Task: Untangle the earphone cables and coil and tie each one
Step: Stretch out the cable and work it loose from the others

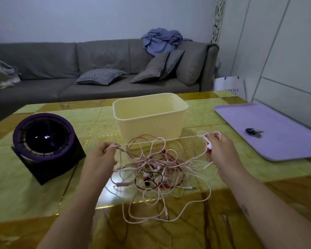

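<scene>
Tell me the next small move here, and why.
Probably slide the left hand along the taut pink cable toward the tangle, easing loops off it. The right hand pinches that cable beside a white earbud, so one end looks found, while the rest lies knotted on the table.

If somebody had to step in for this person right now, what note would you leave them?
Left hand pinches a pink strand. Right hand holds the strand further along, together with a white earbud. The strand is stretched between the hands.
The tangle of earphone cables lies on the table, in front of the cream bin.
Done: one strand is partly drawn out.
Left: nothing is coiled or tied yet. Separate each cable, then coil and tie it.
</scene>
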